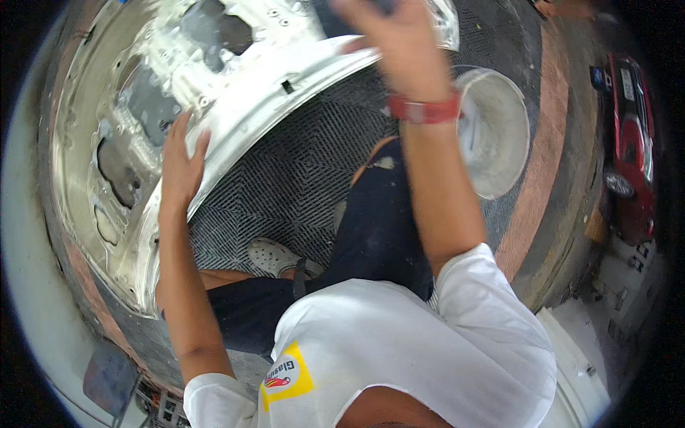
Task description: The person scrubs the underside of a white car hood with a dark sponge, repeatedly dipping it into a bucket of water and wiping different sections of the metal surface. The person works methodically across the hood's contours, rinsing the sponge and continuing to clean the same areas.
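Keeping a round, whitish bucket [503,135] just beside the right forearm, showing its open mouth and cloudy, smeared inner wall, and holding something pale [468,132] at its left side, too hidden by the arm to identify. Resting the left hand [183,167] on the curved near edge of a pale metal panel [250,82], spreading the fingers and grasping nothing. Reaching the right hand [410,53] over the panel's right end, near a dark patch [330,18], blurring too much to tell contact or grip. Spanning the upper left with that panel, gleaming white along its smooth, bowed rim, turning creamier and stamped with irregular cutouts farther in. Wearing a red wristband [428,111], a soft white shirt [421,342], dark cloth legwear [378,221] and a perforated grey clog [270,257], stepping on dark, finely ridged floor matting [285,153].
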{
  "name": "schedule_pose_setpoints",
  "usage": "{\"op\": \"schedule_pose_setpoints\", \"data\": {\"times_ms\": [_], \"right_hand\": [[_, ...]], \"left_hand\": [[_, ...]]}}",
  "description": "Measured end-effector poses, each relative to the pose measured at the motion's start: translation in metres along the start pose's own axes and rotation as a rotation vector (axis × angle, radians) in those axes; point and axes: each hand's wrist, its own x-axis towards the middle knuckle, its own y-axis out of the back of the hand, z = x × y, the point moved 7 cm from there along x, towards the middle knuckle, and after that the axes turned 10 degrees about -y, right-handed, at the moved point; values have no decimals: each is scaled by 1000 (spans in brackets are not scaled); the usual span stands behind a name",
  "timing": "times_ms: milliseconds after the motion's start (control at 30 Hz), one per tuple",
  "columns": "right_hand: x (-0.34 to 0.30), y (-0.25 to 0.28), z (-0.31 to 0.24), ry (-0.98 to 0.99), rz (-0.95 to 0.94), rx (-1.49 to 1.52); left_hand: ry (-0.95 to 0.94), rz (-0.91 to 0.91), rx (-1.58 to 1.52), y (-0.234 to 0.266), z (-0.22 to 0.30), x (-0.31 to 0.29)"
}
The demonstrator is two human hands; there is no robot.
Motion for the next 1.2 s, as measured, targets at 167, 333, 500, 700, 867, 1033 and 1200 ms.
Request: {"op": "schedule_pose_setpoints", "data": {"times_ms": [167,333,500,700,867,1033,1200], "right_hand": [[-54,227,14,-156,328,-60],[-84,305,197,-781,171,-286],[-69,270,348,-960,-249,-1022],[-72,264,380,-980,-189,-1174],[-100,308,351,-1069,25,-703],[-71,322,189,-754,-161,379],[-39,63,26,-397,-236,-359]], "left_hand": [[151,-231,388,-9,-122,-98],[533,-251,283,2,-138,-136],[300,-281,229,-25,-59,-106],[257,-398,265,-4,-20,-95],[344,-476,355,-3,-45,-103],[449,-547,243,-6,-34,-75],[475,-641,271,-21,-20,-33]]}}
